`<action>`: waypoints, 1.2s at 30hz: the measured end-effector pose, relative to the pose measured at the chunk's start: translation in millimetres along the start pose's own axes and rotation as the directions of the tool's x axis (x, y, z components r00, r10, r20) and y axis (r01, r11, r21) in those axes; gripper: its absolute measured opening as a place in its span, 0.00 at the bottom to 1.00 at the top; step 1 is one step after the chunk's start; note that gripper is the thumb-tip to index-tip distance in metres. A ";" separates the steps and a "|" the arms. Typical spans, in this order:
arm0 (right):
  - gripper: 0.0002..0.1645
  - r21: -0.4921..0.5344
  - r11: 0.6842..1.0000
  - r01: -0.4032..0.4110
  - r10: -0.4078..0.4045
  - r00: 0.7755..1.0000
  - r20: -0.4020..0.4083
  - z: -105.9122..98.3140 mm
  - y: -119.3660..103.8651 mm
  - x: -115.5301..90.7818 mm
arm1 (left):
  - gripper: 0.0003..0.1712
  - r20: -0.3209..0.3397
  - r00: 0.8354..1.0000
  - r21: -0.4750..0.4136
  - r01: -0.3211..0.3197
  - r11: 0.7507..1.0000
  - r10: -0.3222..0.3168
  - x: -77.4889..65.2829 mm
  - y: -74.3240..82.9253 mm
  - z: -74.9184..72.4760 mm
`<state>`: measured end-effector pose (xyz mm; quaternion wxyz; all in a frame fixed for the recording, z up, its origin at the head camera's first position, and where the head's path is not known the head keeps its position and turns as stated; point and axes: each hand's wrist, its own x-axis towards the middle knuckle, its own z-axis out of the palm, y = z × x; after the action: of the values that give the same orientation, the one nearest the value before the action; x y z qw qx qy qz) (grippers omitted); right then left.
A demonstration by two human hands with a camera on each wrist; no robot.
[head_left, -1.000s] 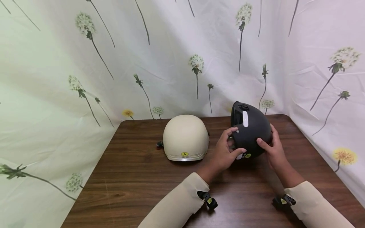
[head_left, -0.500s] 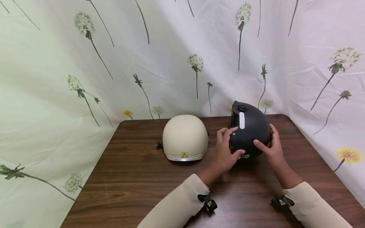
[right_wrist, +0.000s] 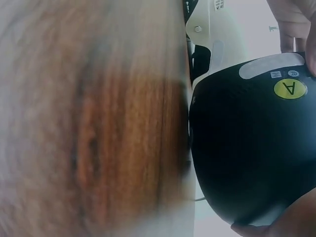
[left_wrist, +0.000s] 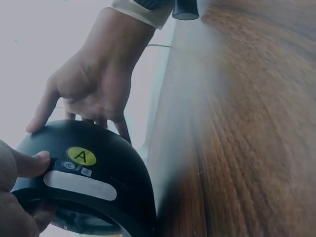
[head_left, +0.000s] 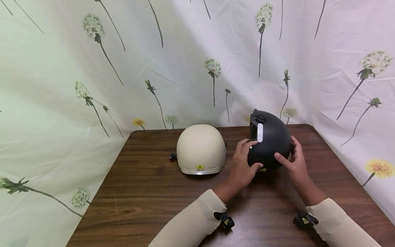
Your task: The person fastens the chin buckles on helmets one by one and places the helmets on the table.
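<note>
Both hands hold a matte black helmet (head_left: 273, 137) at the right of the table, tilted with its opening toward the left. My left hand (head_left: 242, 164) grips the rim, its thumb on the outer shell near a yellow "A" sticker (left_wrist: 81, 156); some of its fingertips are hidden at the opening. Around the crown curves my right hand (head_left: 297, 163), thumb on the near face and fingers on the far side. In the right wrist view the shell (right_wrist: 237, 138) is close to the tabletop; whether it touches is hard to tell.
A cream helmet (head_left: 200, 147) sits upright on the brown wooden table (head_left: 148, 192), left of the black one, with a strap buckle (head_left: 173, 157) at its left side. A dandelion-printed curtain (head_left: 182, 68) stands behind the table and along its sides.
The black helmet has turned between the hands, so its opening shows less and its white strip has shifted slightly left. My left hand's fingers have shifted slightly along the rim. The cream helmet is unmoved.
</note>
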<state>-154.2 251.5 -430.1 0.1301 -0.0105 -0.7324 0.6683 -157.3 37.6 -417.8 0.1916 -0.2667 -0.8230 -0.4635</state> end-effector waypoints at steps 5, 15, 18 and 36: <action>0.57 0.002 1.000 -0.002 0.002 1.000 0.002 -1.0 3.1 -0.5 | 0.44 0.028 1.000 -0.027 0.001 1.000 0.000 2.8 0.6 -1.6; 0.56 0.005 1.000 -0.001 0.001 1.000 0.001 -0.4 2.6 -3.2 | 0.34 0.084 0.995 -0.278 0.075 0.958 -0.054 6.7 -3.8 -5.2; 0.55 0.029 1.000 -0.002 0.002 1.000 0.009 -0.4 2.8 -3.9 | 0.34 0.078 0.993 -0.409 0.114 0.905 -0.090 6.1 -8.3 -2.7; 0.34 0.375 0.909 -0.181 0.112 0.974 0.199 -3.1 25.0 -8.6 | 0.40 0.096 0.976 -0.683 0.207 0.701 -0.195 0.9 -13.1 -2.3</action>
<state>-149.2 255.6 -456.0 0.0147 0.0186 -0.5902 0.8069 -166.0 30.2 -424.8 0.0205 -0.2311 -0.6173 -0.7517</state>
